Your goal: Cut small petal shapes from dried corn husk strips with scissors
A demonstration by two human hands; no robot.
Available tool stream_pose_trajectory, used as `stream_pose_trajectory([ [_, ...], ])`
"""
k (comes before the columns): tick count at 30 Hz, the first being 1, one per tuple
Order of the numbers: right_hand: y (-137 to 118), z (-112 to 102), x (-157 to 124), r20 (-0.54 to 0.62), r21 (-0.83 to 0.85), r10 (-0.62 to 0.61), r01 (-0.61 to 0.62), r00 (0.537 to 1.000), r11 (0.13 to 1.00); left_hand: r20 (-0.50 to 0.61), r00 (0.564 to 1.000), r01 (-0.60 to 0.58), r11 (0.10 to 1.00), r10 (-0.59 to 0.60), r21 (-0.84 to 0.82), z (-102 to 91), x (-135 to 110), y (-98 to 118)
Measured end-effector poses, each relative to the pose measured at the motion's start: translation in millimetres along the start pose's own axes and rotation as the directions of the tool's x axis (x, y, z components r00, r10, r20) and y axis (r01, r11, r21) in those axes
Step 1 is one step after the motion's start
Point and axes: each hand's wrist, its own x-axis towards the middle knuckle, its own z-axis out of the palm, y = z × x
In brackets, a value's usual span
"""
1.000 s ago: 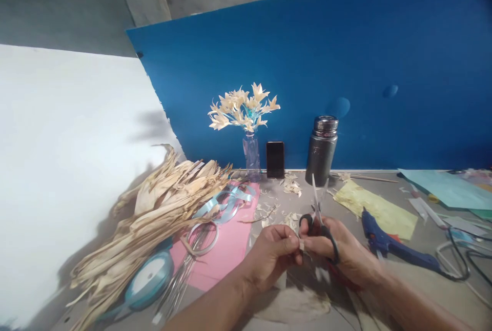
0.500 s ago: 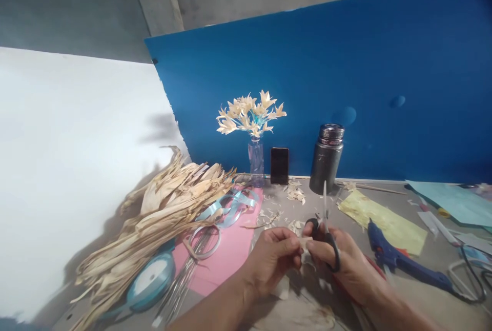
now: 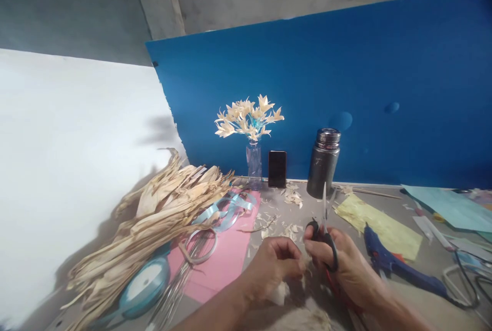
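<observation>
My right hand (image 3: pixel 342 267) grips black-handled scissors (image 3: pixel 325 228), fingers through the loops, blades closed and pointing up. Just left of it, my left hand (image 3: pixel 274 267) is curled in a pinch on a small pale piece of dried husk (image 3: pixel 280 292), which shows below the fingers. The two hands nearly touch above the grey table (image 3: pixel 415 300). Pale husk scraps (image 3: pixel 286 231) lie scattered just beyond them.
A heap of dried corn husks (image 3: pixel 154 223) lies at left with a light blue ribbon roll (image 3: pixel 144 286), loose ribbon, wires and pink paper (image 3: pixel 226 262). A vase of husk flowers (image 3: pixel 251 139), phone (image 3: pixel 277 168) and dark flask (image 3: pixel 323 163) stand against the blue board. Blue glue gun (image 3: pixel 395 265), yellow paper at right.
The scissor blades, open a second ago, have come together. The left hand dropped slightly and curled tighter on the husk piece. The view shifted a little.
</observation>
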Motion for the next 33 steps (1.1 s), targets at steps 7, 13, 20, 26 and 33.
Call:
stream_pose_trajectory([
  [7,1,2,0,0.019,-0.089,-0.011,0.013,1.0,0.996,-0.063,0.997,-0.053,0.999,0.052,-0.003,2.9,-1,2],
  [13,-1,8,-3,0.262,-0.264,-0.016,0.088,0.965,0.961,-0.194,0.958,-0.247,0.953,0.212,-0.176,-5.2,6,8],
  [20,12,14,-2,0.332,-0.362,0.084,0.045,0.94,0.931,-0.256,0.931,-0.304,0.942,0.262,-0.14,-6.9,8,6],
  [26,19,18,-3,0.331,-0.33,0.118,-0.002,0.936,0.944,-0.261,0.933,-0.295,0.942,0.248,-0.162,-7.7,9,4],
  [33,9,20,-4,0.312,-0.34,0.102,0.011,0.945,0.94,-0.263,0.934,-0.294,0.94,0.243,-0.174,-7.5,7,5],
])
